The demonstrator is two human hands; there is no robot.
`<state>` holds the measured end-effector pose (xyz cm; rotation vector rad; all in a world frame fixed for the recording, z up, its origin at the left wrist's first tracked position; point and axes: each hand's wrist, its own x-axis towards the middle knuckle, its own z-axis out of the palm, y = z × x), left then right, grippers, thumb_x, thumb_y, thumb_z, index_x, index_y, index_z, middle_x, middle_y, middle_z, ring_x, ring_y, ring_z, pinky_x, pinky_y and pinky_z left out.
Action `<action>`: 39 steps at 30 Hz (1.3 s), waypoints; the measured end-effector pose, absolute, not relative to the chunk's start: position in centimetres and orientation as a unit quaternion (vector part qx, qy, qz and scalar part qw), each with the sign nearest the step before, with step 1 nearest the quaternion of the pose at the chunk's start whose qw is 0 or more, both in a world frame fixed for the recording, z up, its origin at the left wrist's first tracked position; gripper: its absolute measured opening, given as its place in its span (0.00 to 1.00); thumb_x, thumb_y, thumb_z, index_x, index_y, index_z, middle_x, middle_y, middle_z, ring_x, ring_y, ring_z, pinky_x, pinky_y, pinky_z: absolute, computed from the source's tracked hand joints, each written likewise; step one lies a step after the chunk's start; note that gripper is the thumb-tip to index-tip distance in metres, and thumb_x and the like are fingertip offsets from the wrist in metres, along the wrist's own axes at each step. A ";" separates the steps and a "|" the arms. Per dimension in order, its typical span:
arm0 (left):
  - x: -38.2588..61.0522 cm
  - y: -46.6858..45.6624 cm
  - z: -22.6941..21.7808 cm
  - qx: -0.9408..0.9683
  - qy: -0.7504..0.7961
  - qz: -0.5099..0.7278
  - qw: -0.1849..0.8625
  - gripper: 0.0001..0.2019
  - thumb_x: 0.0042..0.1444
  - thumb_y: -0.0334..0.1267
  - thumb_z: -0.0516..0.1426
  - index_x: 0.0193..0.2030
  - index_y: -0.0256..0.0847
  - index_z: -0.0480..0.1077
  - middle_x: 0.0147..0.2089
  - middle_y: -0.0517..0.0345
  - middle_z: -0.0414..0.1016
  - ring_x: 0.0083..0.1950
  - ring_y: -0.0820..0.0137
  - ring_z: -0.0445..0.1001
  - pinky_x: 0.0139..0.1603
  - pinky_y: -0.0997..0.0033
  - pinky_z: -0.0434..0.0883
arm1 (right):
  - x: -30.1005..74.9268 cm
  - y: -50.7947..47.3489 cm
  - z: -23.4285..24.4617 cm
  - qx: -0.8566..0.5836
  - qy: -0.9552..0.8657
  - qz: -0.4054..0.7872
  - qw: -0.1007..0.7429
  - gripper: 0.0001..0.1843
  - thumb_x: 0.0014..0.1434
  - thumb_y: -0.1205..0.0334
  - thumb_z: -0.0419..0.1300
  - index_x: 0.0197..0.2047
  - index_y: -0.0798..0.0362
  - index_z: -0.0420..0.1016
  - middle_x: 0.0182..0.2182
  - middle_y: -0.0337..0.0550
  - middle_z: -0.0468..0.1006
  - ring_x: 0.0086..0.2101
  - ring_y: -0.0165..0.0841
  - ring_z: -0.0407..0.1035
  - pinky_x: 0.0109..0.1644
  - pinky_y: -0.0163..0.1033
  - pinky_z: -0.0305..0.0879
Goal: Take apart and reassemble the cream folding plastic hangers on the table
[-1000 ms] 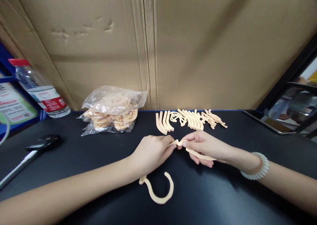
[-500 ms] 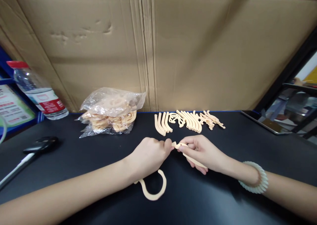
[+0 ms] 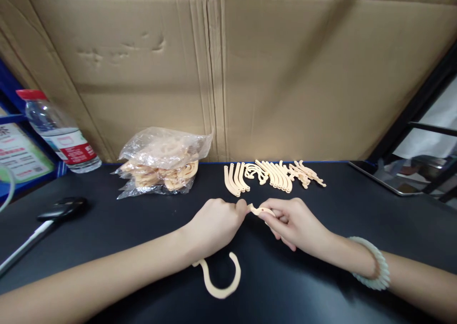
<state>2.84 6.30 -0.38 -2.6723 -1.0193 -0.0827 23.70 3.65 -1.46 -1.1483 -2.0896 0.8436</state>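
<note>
My left hand (image 3: 217, 226) is closed in a fist at mid-table, its fingers on one end of a beige plastic hanger piece (image 3: 262, 211). From the right, my right hand (image 3: 294, 221) pinches the same piece between thumb and fingers. A small hole and a notched end show on it; the rest is hidden by the fingers. Below my left wrist curves a beige hanger hook (image 3: 222, 293). Its inner end is partly covered by my wrist, and I cannot tell whether it rests on the table or hangs from what I hold.
Loose curved hanger parts (image 3: 278, 175) lie in a row at the back. Left of them are plastic bags of beige parts (image 3: 160, 164). A water bottle (image 3: 67, 133) and a black mouse-like device (image 3: 62, 209) with a white cable sit left. A tablet-like object (image 3: 378, 179) lies at right.
The long strip that showed under my right hand is out of sight now, and that hand has turned slightly. The hook has shifted a little toward me. Both hands stay close together.
</note>
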 end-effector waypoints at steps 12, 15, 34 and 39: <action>2.7 7.9 0.0 -0.822 -0.460 -0.212 -0.261 0.20 0.65 0.45 0.47 0.25 0.39 0.67 0.16 0.64 0.63 0.18 0.73 0.64 0.23 0.75 0.59 | 26.6 6.2 0.4 -0.440 -0.744 0.161 0.477 0.12 0.64 0.54 0.56 0.33 0.50 0.74 0.32 0.44 0.76 0.35 0.35 0.70 0.38 0.39 0.65; 2.3 8.9 -0.2 -0.721 -0.479 -0.249 -0.434 0.18 0.62 0.48 0.48 0.27 0.39 0.66 0.12 0.68 0.59 0.13 0.76 0.57 0.17 0.78 0.57 | 28.3 7.5 1.4 -0.461 -0.675 0.162 0.553 0.09 0.61 0.53 0.60 0.38 0.49 0.75 0.36 0.44 0.77 0.35 0.35 0.71 0.38 0.40 0.66; 1.8 9.9 0.3 -0.586 -0.452 -0.376 -0.558 0.12 0.67 0.41 0.47 0.33 0.39 0.59 0.20 0.60 0.74 0.17 0.77 0.68 0.20 0.81 0.64 | 33.6 12.2 -2.1 -0.539 -0.724 -0.087 0.421 0.17 0.49 0.74 0.48 0.30 0.51 0.76 0.33 0.46 0.81 0.36 0.40 0.73 0.42 0.46 0.68; 1.8 9.6 -0.2 -0.563 -0.411 -0.427 -0.575 0.10 0.68 0.40 0.47 0.34 0.40 0.56 0.28 0.53 0.80 0.23 0.73 0.75 0.28 0.74 0.72 | 28.2 8.3 -1.6 -0.368 -0.808 -0.109 0.448 0.13 0.60 0.74 0.50 0.38 0.52 0.73 0.33 0.45 0.79 0.36 0.37 0.72 0.43 0.46 0.68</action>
